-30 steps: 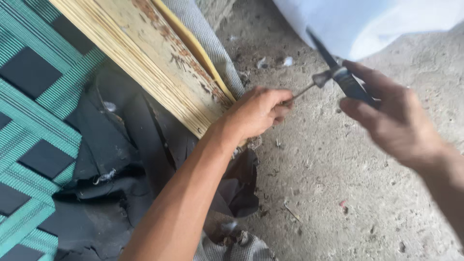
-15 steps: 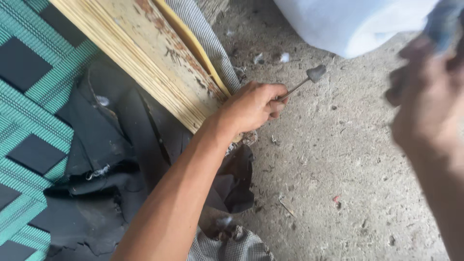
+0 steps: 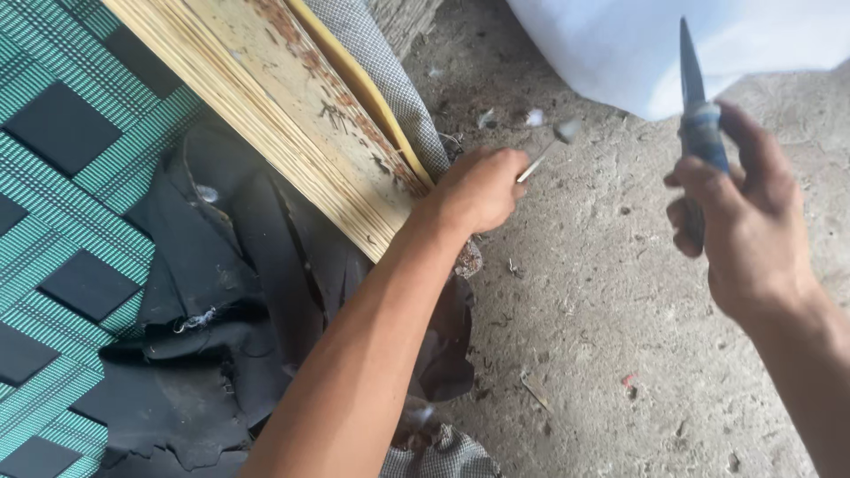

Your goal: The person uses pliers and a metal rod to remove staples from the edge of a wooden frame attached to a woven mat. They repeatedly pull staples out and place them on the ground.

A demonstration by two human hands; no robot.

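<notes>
Head view: rough concrete floor (image 3: 620, 336), plank (image 3: 292, 106) at left. Left hand (image 3: 482, 190) pinched a nail (image 3: 544, 155); right hand (image 3: 739, 221) fisted around a knife (image 3: 695, 97).

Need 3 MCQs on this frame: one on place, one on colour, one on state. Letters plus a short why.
1. Where is the left hand?
A. at the end of the wooden board
B. on the green mat
C. on the white sack

2. What colour is the patterned mat?
A. red
B. green with dark squares
C. plain yellow

3. How is the right hand?
A. open and empty
B. flat on the floor
C. closed on a tool handle, raised off the concrete floor

Answers: 1 A, its fist sits at the board's end, holding a thin metal pin; 2 B, green weave with dark squares; 3 C, fingers wrap the handle in the air.
</notes>
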